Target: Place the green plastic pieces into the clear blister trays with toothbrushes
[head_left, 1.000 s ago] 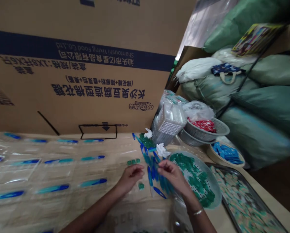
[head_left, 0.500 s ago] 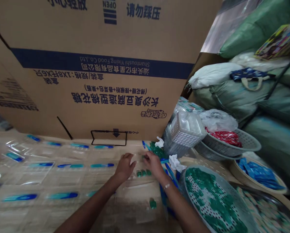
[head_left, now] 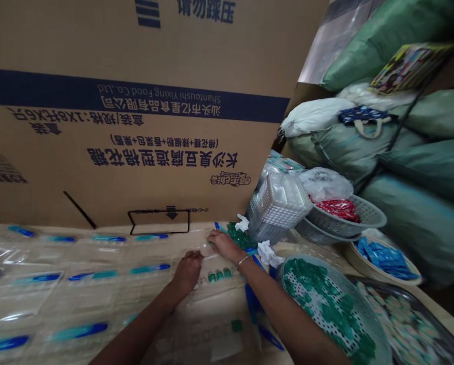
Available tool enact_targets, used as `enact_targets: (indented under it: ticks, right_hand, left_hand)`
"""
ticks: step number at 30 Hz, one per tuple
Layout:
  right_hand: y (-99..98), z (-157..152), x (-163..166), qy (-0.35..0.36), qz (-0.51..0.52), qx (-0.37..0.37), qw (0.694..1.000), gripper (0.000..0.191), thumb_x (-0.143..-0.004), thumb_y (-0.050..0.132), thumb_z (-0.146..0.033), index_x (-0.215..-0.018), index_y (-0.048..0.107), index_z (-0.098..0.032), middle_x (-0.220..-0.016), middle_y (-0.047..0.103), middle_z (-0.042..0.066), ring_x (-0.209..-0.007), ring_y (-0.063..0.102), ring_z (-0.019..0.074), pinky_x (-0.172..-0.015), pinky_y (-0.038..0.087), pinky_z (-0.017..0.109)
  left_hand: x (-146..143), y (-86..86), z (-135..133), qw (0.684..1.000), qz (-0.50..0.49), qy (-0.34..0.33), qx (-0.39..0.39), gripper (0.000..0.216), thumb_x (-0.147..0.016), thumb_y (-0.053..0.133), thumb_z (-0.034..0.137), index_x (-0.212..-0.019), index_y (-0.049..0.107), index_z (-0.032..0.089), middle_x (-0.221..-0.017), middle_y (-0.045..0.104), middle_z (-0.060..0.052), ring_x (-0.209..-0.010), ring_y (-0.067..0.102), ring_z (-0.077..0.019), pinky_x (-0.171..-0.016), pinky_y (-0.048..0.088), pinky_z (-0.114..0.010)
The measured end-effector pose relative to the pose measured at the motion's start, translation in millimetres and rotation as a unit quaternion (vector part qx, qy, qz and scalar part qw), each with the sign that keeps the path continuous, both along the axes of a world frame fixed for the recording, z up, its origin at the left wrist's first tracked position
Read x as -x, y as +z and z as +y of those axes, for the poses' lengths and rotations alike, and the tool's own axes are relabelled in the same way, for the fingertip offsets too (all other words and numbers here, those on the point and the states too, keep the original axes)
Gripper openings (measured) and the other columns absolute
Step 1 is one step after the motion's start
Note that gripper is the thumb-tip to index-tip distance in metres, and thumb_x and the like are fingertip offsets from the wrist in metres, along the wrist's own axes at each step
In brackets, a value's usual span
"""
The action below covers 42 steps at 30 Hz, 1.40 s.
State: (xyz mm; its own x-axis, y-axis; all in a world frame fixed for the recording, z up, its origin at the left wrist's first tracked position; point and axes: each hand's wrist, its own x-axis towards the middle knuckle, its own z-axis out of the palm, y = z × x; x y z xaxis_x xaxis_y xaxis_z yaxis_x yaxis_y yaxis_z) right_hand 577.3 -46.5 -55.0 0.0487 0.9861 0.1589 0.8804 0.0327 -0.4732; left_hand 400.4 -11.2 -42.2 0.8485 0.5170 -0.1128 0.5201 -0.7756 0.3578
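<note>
My right hand (head_left: 227,247) reaches over the far end of a clear plastic tray, its fingertips pinched together. Something small and greenish may be between them, but I cannot make it out. My left hand (head_left: 187,272) is closed at the tray's left side, its fingers curled; what they hold, if anything, is hidden. Between my forearms several small green pieces (head_left: 219,275) sit in a row in the clear tray. Nearer me lies one more green piece (head_left: 236,325). Just beyond my right wrist is a heap of green pieces (head_left: 239,235).
Clear trays with slim blue-and-teal items (head_left: 150,268) cover the left. A tall cardboard box (head_left: 166,132) stands behind. To the right are stacked clear containers (head_left: 280,203), crumpled white tissue (head_left: 268,253), a colander with green pieces (head_left: 287,274), and a dark tray (head_left: 449,322) of pale pieces.
The view has swung right, so the scene sits further left. My right hand has moved away from me and left over the tray. My left hand's fingers are more curled now.
</note>
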Motion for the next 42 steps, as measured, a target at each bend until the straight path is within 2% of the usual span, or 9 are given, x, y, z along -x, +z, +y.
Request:
enact_targets:
  ticks: [6,12,17,22,25,29,32,36,42]
  right_hand:
    - [-14.2,-8.0,-4.0,-0.068,0.039,-0.055,0.995,0.030,-0.079,0.052,-0.004,-0.104,0.063,-0.016,-0.100,0.063,0.008,-0.092,0.059,0.0178,-0.082,0.046,0.030]
    - [-11.5,-17.1,-3.5,-0.013,0.070,-0.048,0.996,0.023,-0.075,0.057,-0.002,-0.087,0.068,-0.019,-0.090,0.066,0.003,-0.089,0.060,0.0155,-0.083,0.045,0.025]
    - [-10.0,-10.3,2.4,-0.082,0.104,-0.072,0.989,0.027,-0.077,0.049,0.000,-0.093,0.064,-0.016,-0.095,0.062,0.008,-0.092,0.057,0.0187,-0.086,0.043,0.033]
    - [-9.1,-8.6,5.0,-0.062,0.179,-0.068,0.980,0.024,-0.068,0.054,0.002,-0.075,0.065,-0.018,-0.084,0.063,0.004,-0.087,0.058,0.0176,-0.086,0.043,0.032]
    - [-8.8,-11.7,1.8,-0.078,0.249,-0.075,0.962,0.019,-0.067,0.057,-0.003,-0.075,0.065,-0.018,-0.080,0.064,0.002,-0.079,0.060,0.0164,-0.079,0.046,0.030]
    - [-10.3,-21.3,5.5,-0.115,0.355,-0.083,0.924,0.011,-0.070,0.061,-0.019,-0.080,0.063,-0.017,-0.074,0.065,0.001,-0.069,0.060,0.0147,-0.067,0.048,0.027]
    - [-10.8,-32.3,17.4,-0.120,0.423,-0.076,0.895,0.018,-0.067,0.066,-0.031,-0.077,0.063,-0.017,-0.068,0.064,0.000,-0.062,0.059,0.0135,-0.061,0.048,0.026]
    - [-9.3,-44.6,34.4,-0.120,0.485,-0.067,0.863,0.030,-0.069,0.066,-0.044,-0.079,0.064,-0.016,-0.065,0.065,0.001,-0.058,0.060,0.0130,-0.058,0.048,0.026]
    - [-12.4,-59.6,44.4,-0.109,0.495,-0.070,0.859,0.037,-0.070,0.066,-0.050,-0.078,0.065,-0.015,-0.065,0.065,0.002,-0.058,0.060,0.0129,-0.056,0.047,0.024]
  left_hand:
    - [2.0,-4.1,0.2,1.000,0.000,-0.008,-0.018,0.037,-0.078,0.043,0.001,-0.108,0.061,0.013,-0.124,0.058,-0.013,-0.118,0.049,-0.0220,-0.102,0.032,-0.035]
    - [3.0,-6.5,1.0,1.000,-0.014,-0.014,-0.016,0.036,-0.078,0.042,0.001,-0.105,0.062,0.014,-0.121,0.060,-0.012,-0.115,0.051,-0.0206,-0.103,0.031,-0.035]
    - [4.1,-9.5,2.0,1.000,-0.029,-0.010,-0.007,0.036,-0.077,0.043,0.001,-0.104,0.062,0.015,-0.122,0.059,-0.012,-0.117,0.050,-0.0216,-0.103,0.032,-0.038]
    - [6.0,-14.5,3.4,0.997,-0.067,0.000,0.025,0.038,-0.073,0.046,-0.001,-0.102,0.063,0.016,-0.122,0.060,-0.012,-0.117,0.050,-0.0219,-0.105,0.030,-0.039]
    - [7.3,-15.9,6.1,0.992,-0.113,0.011,0.060,0.036,-0.067,0.050,-0.002,-0.095,0.065,0.015,-0.116,0.063,-0.012,-0.113,0.053,-0.0232,-0.105,0.031,-0.039]
    - [1.8,-13.5,9.2,0.971,-0.200,0.058,0.118,0.026,-0.071,0.054,0.008,-0.093,0.066,0.015,-0.103,0.067,-0.012,-0.102,0.058,-0.0244,-0.094,0.041,-0.039]
    - [-8.0,-9.3,8.2,0.941,-0.274,0.087,0.182,0.023,-0.078,0.051,0.018,-0.097,0.063,0.013,-0.097,0.069,-0.010,-0.089,0.063,-0.0207,-0.081,0.049,-0.034]
    - [-13.7,-3.5,4.6,0.898,-0.339,0.086,0.267,0.016,-0.076,0.054,0.024,-0.081,0.065,0.013,-0.078,0.070,-0.006,-0.073,0.065,-0.0174,-0.069,0.051,-0.027]
    - [-5.8,-4.9,3.5,0.897,-0.328,0.073,0.289,0.011,-0.071,0.058,0.020,-0.075,0.064,0.013,-0.066,0.067,-0.002,-0.061,0.061,-0.0142,-0.059,0.048,-0.024]
